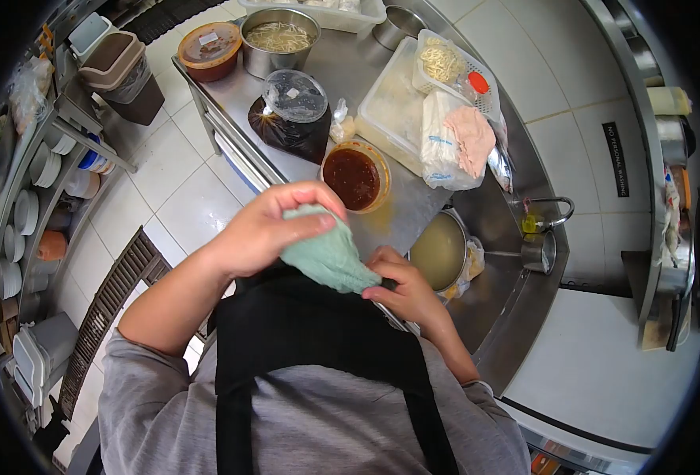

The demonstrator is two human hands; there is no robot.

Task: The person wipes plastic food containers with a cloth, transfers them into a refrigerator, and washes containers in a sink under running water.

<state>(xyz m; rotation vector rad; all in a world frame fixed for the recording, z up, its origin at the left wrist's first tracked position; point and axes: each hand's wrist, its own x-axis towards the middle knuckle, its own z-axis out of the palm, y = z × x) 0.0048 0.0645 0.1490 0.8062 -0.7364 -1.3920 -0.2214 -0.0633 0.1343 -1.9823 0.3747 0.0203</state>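
Note:
A pale green cloth (326, 252) is bunched up in front of my apron. My left hand (282, 222) grips its upper part, thumb pressed over the folds. At the cloth's lower right end, my right hand (405, 289) is closed around a small dark piece, perhaps a handle, which the cloth touches or wraps; its full shape is hidden. Just beyond the hands stands a round tub of dark red-brown sauce (352, 176) on the steel counter (401, 214). Behind it sits a bag of dark liquid (294, 131) with a clear lid on top.
A pot of noodle-like strands (278, 39) and a lidded brown tub (209, 49) stand at the far left. Plastic containers (389, 103) line the right. A pot of cloudy liquid (438, 249) sits at the sink (492, 309), near the faucet (555, 218). Shelves (37, 210) flank the left.

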